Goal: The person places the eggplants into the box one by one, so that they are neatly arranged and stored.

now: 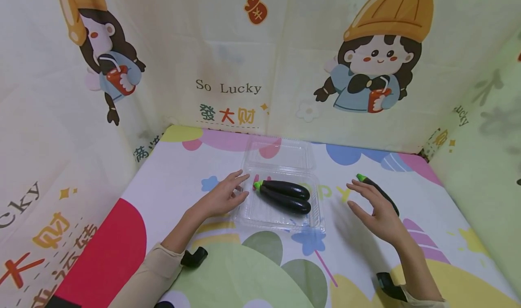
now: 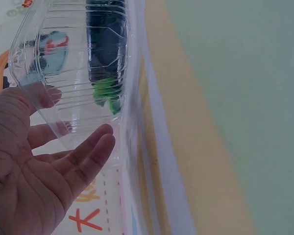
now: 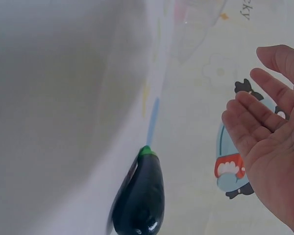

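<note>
Two dark eggplants point(image 1: 285, 197) with green stems lie side by side in a clear plastic container point(image 1: 260, 220). Its hinged lid point(image 1: 281, 156) is folded back on the far side. At the container's left edge is my left hand point(image 1: 224, 197), fingers spread loosely; the left wrist view shows the fingertips point(image 2: 105, 139) close to the ribbed wall, though contact is hard to tell. A third eggplant point(image 3: 139, 198) lies on the table to the right of the container. Near it my right hand point(image 1: 376, 213) hovers with relaxed fingers, holding nothing and partly covering that eggplant in the head view.
A patterned cloth point(image 1: 260, 272) covers the table. Printed fabric walls point(image 1: 228, 54) rise behind it and on both sides. Black straps or mounts point(image 1: 194, 257) sit at both wrists.
</note>
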A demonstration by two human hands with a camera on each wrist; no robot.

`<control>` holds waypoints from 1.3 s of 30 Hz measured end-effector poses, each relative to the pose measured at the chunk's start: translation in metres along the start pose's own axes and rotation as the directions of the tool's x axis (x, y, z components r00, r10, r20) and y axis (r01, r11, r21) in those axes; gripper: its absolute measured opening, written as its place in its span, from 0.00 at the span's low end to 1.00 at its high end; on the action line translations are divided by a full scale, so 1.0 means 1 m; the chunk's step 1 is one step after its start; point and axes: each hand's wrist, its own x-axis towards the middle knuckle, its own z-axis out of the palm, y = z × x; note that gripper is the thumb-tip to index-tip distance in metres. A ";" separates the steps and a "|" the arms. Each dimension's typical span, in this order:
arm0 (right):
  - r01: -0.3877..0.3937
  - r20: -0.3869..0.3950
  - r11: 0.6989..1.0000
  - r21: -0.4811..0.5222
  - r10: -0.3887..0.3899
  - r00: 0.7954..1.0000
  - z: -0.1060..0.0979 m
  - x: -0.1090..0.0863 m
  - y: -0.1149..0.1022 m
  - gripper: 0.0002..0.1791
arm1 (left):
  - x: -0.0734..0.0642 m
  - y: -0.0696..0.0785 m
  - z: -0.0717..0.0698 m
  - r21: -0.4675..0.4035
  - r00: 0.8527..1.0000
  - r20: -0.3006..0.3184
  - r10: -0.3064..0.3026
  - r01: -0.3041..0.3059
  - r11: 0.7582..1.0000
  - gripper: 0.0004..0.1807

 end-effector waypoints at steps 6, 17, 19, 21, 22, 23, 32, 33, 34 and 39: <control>0.000 -0.007 1.000 -0.005 0.000 1.000 -0.004 -0.002 0.001 0.28 | 0.000 0.000 0.000 0.009 1.000 -0.004 0.011 -0.011 1.000 0.33; -0.029 -0.002 0.999 0.017 0.029 1.000 -0.008 -0.005 0.010 0.28 | 0.000 0.000 0.001 -0.004 1.000 0.000 0.009 -0.009 1.000 0.33; -0.037 -0.005 0.999 0.015 0.037 0.999 -0.009 -0.005 0.011 0.28 | 0.000 0.000 0.001 -0.002 1.000 0.000 0.010 -0.010 1.000 0.33; -0.043 -0.008 0.999 0.018 0.043 0.999 -0.010 -0.006 0.012 0.27 | 0.000 -0.001 0.000 0.000 1.000 -0.001 0.013 -0.013 1.000 0.33; -0.044 -0.010 0.999 0.020 0.044 0.999 -0.010 -0.006 0.013 0.27 | 0.000 0.000 0.000 -0.001 1.000 -0.001 0.013 -0.013 1.000 0.33; -0.041 -0.014 0.999 0.024 0.042 0.999 -0.011 -0.006 0.014 0.27 | 0.000 0.000 0.000 -0.001 1.000 -0.002 0.013 -0.013 1.000 0.33; -0.040 -0.033 0.999 0.025 0.041 0.999 -0.014 -0.009 0.020 0.27 | 0.001 -0.001 0.001 -0.017 1.000 -0.002 0.008 -0.008 1.000 0.33; -0.042 -0.034 0.999 0.023 0.043 0.998 -0.014 -0.009 0.020 0.27 | 0.001 -0.001 0.001 -0.018 1.000 -0.003 0.008 -0.008 1.000 0.33; -0.044 -0.036 0.999 0.023 0.045 0.998 -0.015 -0.010 0.020 0.27 | 0.001 -0.001 0.001 -0.019 1.000 -0.002 0.008 -0.008 1.000 0.33; -0.057 -0.035 0.998 0.022 0.057 0.998 -0.018 -0.011 0.019 0.25 | 0.001 -0.001 0.000 -0.017 1.000 -0.003 0.008 -0.008 1.000 0.33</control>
